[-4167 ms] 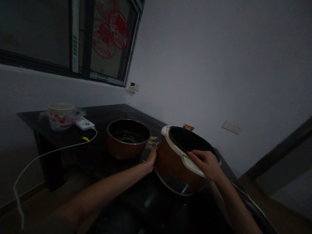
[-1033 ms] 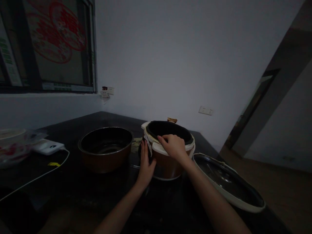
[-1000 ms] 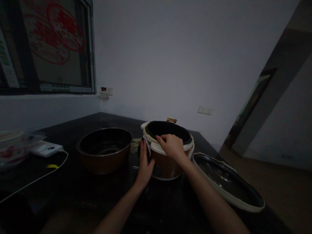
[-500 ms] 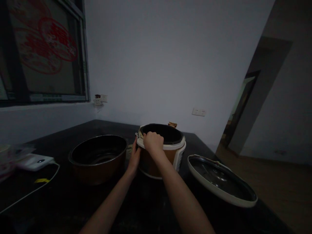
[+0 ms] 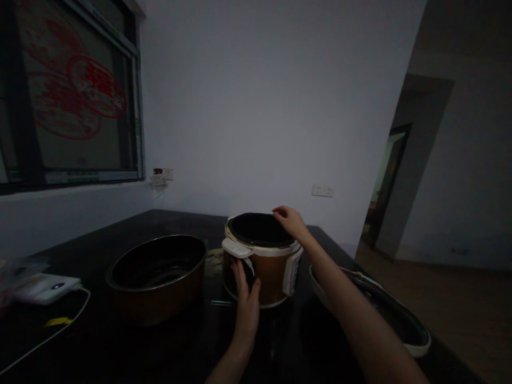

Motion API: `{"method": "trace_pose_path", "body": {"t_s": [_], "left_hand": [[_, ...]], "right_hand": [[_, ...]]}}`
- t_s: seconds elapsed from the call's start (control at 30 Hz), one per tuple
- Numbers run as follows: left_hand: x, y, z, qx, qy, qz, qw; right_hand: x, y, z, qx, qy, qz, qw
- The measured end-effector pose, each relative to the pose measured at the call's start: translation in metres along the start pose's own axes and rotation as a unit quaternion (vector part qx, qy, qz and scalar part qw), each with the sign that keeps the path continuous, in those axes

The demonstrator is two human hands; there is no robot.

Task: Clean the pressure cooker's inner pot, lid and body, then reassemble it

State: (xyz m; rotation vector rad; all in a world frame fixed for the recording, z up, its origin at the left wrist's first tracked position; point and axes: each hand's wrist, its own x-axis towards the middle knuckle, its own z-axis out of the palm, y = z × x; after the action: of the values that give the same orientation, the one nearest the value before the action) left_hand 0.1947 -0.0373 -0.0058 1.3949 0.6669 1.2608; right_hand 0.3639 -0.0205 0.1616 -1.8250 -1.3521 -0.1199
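A brown electric cooker (image 5: 272,274) with a white rim and a dark, open top stands upright on the black table. Its control panel (image 5: 293,274) faces right and a white handle tab (image 5: 237,248) points toward me. My left hand (image 5: 247,309) lies against the cooker's lower front, fingers spread; a small whitish strip shows beside them. At the far right of the rim, my right hand (image 5: 290,220) has its fingers curled on the edge, the tips partly hidden. Left of the cooker sits a brown pot (image 5: 156,298) with a dark inside.
A lid (image 5: 418,349) with a pale edge lies to the right, partly behind my right forearm. On the left are a white device (image 5: 50,288) with a cable and a yellow tag (image 5: 59,321). The black table (image 5: 160,218) meets the wall, which has sockets (image 5: 322,190).
The cooker has turned, bringing its panel to the right and a handle tab to the front. My right hand has moved from the near rim to the far right; my left hand slid lower.
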Motion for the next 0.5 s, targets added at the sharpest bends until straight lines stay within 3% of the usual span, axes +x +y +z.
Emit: {"method": "trace_pose_path", "body": {"t_s": [0.1, 0.2, 0.33, 0.5], "left_hand": [[0.001, -0.003, 0.005, 0.023, 0.007, 0.000, 1.000], [0.005, -0.015, 0.008, 0.041, 0.024, 0.021, 0.999], [0.009, -0.024, 0.010, 0.065, 0.036, 0.044, 0.996], [0.009, -0.011, 0.010, 0.085, 0.017, 0.015, 0.996]], "right_hand": [[0.019, 0.048, -0.017, 0.004, 0.028, 0.081, 0.996], [0.030, 0.079, -0.014, 0.039, -0.003, 0.125, 0.991], [0.033, 0.093, 0.003, 0.132, -0.075, 0.133, 0.979], [0.030, 0.099, 0.012, 0.211, -0.117, 0.152, 0.958]]}}
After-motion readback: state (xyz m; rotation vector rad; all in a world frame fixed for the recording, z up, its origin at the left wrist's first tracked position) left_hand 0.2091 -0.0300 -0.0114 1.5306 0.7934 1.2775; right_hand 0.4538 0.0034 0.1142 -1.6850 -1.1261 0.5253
